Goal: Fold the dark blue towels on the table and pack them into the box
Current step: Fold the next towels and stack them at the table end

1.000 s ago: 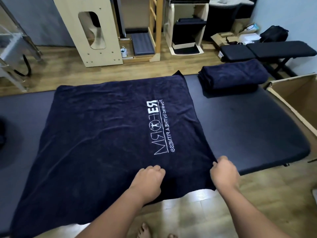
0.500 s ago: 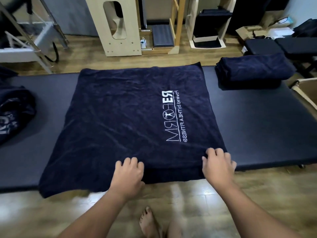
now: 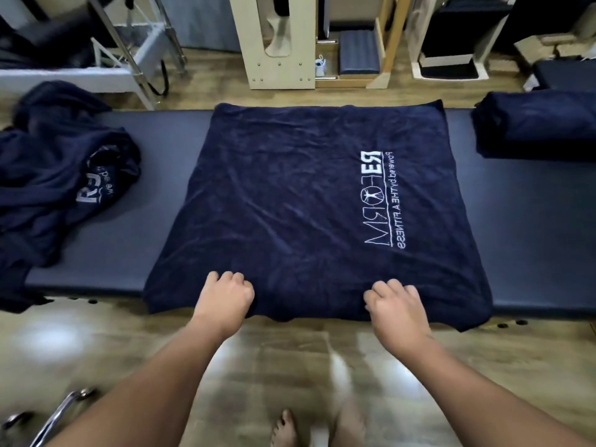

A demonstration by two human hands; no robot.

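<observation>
Midway, by the look of it. One towel (image 3: 309, 201) spread flat across the middle of the table (image 3: 522, 240), white lettering up, near edge hanging over the table's front. Appears already doubled once, though layers hard to confirm. Stack of folded towels (image 3: 535, 127) at far right end of table. Heap of unfolded towels (image 3: 61, 169) at left end, spilling over the edge. Box not in view; nothing seen packed. Left to do, judging from this: more folds on the spread towel, then the heap, then packing.

Left hand (image 3: 225, 295) knuckles up at the towel's near edge, left of centre, fingers curled into the cloth, seemingly gripping the hem. Right hand (image 3: 395, 301) likewise at the near edge, right of centre, fingers curled down on the cloth; grip likely, thumb hidden. Both forearms reaching forward, roughly parallel, hands well apart. Poised, probably, to lift the near edge toward the far side.
</observation>
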